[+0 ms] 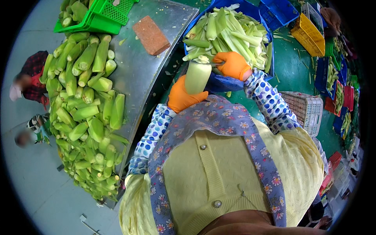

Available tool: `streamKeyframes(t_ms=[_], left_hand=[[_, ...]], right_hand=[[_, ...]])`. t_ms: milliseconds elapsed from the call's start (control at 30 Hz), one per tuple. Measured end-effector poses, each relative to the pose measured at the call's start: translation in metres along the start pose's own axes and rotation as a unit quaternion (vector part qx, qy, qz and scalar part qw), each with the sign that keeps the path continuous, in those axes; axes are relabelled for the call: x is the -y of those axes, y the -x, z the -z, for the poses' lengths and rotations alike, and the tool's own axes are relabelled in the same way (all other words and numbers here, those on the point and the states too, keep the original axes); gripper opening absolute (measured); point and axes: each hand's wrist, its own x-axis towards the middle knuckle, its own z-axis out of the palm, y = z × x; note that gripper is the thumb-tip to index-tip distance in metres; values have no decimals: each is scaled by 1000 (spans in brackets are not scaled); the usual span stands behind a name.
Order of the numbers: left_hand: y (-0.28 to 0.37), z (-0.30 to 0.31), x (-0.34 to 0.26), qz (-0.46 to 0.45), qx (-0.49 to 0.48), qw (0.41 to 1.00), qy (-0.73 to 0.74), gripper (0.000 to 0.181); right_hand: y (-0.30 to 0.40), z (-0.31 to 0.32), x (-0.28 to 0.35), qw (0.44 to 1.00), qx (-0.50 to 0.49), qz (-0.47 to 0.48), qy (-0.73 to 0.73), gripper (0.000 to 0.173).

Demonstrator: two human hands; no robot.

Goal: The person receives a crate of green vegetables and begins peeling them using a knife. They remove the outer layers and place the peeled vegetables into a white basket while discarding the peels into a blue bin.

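Observation:
My left hand, in an orange glove, grips an ear of corn in pale green husk, its stalk end pointing away from me. A thin metal blade, seemingly a knife, sticks out of my right hand, also gloved in orange; the fingers hide its handle. The blade lies against the cut stalk end of the ear. Just beyond both hands, a blue bin is heaped with stripped corn husks.
On my left, a metal table bears a large pile of unhusked corn, a red brick and a green crate of corn. A grey plastic crate stands at my right. Two people are beyond the table.

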Motion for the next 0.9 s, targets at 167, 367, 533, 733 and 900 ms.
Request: streamKeyframes(t_ms=[167,367,533,733,900], left_hand=[[18,36,-31,-162,-26,986,38,65],[19,32,39,67,-74,995,11,74],[98,29,97,238,-255,788,508,36],[257,2,122,321,-475,623,531,45],[402,-6,158,481,-594,607,217,65]], right_hand=[[19,67,-106,951,-108,-239,-161,23],[-9,23,-3,989,-2,-89,114,45],[11,-48,3,978,164,-30,-123,34],[11,-75,67,948,307,45,-69,39],[-21,-102,124,921,370,122,-6,34]])
